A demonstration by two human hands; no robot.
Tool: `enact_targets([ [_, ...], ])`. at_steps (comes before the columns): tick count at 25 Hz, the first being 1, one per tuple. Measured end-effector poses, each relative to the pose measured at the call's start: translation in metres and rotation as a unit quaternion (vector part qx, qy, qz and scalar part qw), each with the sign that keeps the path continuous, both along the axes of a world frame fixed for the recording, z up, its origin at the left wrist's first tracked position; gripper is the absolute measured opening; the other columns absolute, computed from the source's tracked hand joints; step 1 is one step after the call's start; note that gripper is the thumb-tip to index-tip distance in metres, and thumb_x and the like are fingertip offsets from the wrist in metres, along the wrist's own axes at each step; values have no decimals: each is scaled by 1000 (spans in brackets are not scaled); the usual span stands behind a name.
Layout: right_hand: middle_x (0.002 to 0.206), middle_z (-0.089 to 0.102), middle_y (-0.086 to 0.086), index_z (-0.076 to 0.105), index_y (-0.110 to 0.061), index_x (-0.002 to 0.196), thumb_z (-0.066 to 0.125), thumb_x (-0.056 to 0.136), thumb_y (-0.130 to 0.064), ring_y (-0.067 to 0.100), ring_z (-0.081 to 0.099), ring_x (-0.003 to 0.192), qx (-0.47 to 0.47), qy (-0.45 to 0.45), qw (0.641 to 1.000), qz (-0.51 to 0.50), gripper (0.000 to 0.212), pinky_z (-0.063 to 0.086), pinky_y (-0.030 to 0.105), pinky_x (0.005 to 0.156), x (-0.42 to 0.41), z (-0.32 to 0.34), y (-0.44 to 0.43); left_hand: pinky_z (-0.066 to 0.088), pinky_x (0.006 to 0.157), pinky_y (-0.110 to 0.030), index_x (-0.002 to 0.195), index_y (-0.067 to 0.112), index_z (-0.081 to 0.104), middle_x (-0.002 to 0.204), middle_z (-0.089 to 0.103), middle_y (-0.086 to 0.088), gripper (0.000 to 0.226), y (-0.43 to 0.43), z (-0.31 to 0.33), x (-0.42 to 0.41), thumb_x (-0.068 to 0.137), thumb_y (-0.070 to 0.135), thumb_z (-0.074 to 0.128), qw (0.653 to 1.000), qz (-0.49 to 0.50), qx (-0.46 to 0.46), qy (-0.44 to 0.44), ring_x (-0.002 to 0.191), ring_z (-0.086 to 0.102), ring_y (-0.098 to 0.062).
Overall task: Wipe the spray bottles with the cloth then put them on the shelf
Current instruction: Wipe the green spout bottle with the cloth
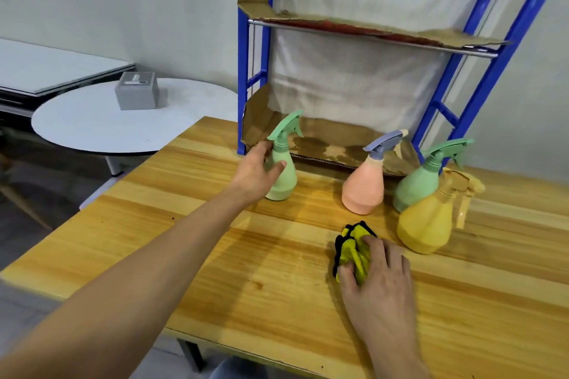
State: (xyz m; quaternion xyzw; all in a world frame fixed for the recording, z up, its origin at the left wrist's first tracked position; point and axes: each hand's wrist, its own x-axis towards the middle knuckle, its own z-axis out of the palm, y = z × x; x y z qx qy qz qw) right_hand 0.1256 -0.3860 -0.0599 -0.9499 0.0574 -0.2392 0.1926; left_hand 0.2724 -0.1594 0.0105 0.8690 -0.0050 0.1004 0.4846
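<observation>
Green spray bottle [281, 169] half-hidden behind the gripping left hand [257, 171]; right hand [377, 271] clutches the cloth [354, 244].

Walls: plain pale grey [123, 3] | Furniture: wooden plank table [277, 286]; round white table [92, 126] bearing grey box [137, 91]; white slab bench [46, 68] | Floor: grey [46, 194]

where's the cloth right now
In the head view the yellow cloth lies bunched on the wooden table, right of centre, under the right hand, just left of the yellow spray bottle.
</observation>
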Motion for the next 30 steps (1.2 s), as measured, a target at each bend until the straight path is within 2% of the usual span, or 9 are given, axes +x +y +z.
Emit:
enact_targets([
  [5,119,55,9,57,-12,127,63,89,-20,29,51,108,16,-37,998,41,39,45,47,97,-3,0,-3,42,117,-46,155,25,37,153,48,4,56,-9,-6,-70,103,31,58,995,-100,-6,11,140,46,-15],
  [8,117,55,3,58,-14,124,50,98,-27,21,51,111,229,-58,970,60,31,42,40,100,-2,-1,-14,42,117,-39,151,27,41,146,51,12,49,-18,-18,-115,104,30,56,993,-118,-19,-21,135,48,-7],
  [12,120,68,2,66,-24,113,53,98,-25,18,64,111,589,-124,798,-16,20,49,27,94,-6,25,-22,40,117,-35,151,29,41,147,52,15,46,-28,-29,-151,106,34,50,987,-155,-11,-51,134,48,0],
  [14,122,68,-1,67,-25,113,56,99,-20,14,64,114,674,-159,721,-19,18,49,22,93,-6,47,-15,39,117,-34,152,29,39,149,50,15,48,-33,-31,-154,106,35,49,986,-155,-7,-57,136,46,1],
  [17,137,63,2,58,-18,138,58,94,-35,19,56,131,734,-141,651,133,48,42,40,112,1,68,-2,40,113,-25,151,32,38,143,51,19,51,-40,-32,-154,103,39,55,987,-151,-7,-62,129,48,6],
  [19,139,61,4,50,-15,145,61,91,-35,20,55,131,650,-92,714,241,58,43,38,109,-3,70,5,41,107,-19,146,37,38,138,53,23,51,-39,-36,-154,99,48,55,985,-154,8,-71,124,49,12],
  [22,114,74,1,59,-12,131,72,91,-20,13,69,106,490,-43,816,304,43,53,26,88,-8,80,-10,36,99,-6,144,41,36,133,51,31,52,-39,-36,-155,96,55,50,982,-170,24,-78,123,47,16],
  [27,106,74,-1,63,-29,119,77,86,-33,21,71,100,368,9,874,317,36,57,46,88,6,98,-9,39,93,-7,142,35,39,125,56,22,44,-44,-38,-150,101,45,52,979,-182,18,-85,116,53,7],
  [30,104,69,-6,60,-33,111,70,87,-45,16,67,98,291,-5,908,302,29,55,46,85,5,97,-5,40,96,-12,142,31,42,124,57,18,43,-48,-45,-151,102,40,56,983,-153,10,-105,116,54,4],
])
